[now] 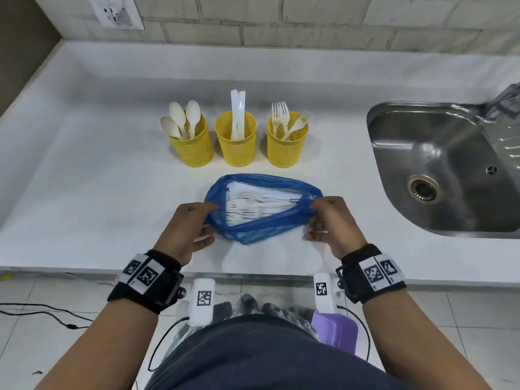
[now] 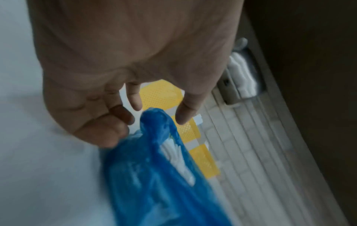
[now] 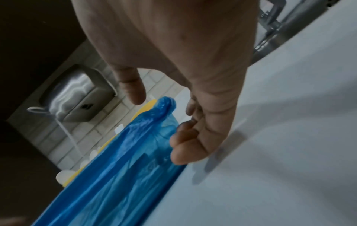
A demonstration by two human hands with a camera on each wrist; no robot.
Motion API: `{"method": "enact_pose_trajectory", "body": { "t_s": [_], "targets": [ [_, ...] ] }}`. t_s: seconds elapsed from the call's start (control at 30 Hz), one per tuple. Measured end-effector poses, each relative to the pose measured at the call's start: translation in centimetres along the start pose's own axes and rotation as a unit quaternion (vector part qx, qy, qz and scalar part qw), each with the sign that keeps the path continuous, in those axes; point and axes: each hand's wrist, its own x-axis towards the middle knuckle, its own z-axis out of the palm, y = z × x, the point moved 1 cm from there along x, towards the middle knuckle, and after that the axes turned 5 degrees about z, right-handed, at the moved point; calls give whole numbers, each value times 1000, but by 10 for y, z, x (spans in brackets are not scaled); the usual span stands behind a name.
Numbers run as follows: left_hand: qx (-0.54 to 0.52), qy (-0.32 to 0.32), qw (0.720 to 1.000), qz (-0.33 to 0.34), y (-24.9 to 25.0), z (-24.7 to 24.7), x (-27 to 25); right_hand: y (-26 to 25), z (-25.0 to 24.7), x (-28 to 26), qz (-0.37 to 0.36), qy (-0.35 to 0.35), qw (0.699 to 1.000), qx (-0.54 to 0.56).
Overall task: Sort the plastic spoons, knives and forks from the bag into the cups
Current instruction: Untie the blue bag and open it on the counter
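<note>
Both hands (image 1: 188, 223) (image 1: 332, 223) grip the blue bag (image 1: 253, 233) of forks (image 1: 242, 206); three yellow cups (image 1: 236, 144) hold sorted cutlery.

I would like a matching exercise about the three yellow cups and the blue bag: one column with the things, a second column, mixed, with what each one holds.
Things:
1. left cup
2. middle cup
3. right cup
4. blue bag

What it holds:
A. forks only
B. knives only
C. unsorted white cutlery, with forks visible
D. spoons only

Pairs: 1-D, 2-B, 3-A, 4-C
</note>
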Motion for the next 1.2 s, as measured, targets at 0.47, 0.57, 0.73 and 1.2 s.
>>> {"method": "enact_pose_trajectory", "body": {
  "t_s": [0.47,0.57,0.73,1.2],
  "targets": [
    [-42,-3,995,94,-10,3,-8,17,14,1,-15,-38,984,173],
    [29,21,994,103,-10,1,-4,16,4,8,-89,69,994,-1],
    [185,31,980,62,-14,7,-21,-20,-1,21,-186,114,957,-192],
    [252,42,959,121,0,18,-20,-31,28,34,-239,48,852,-463]
  ]
}}
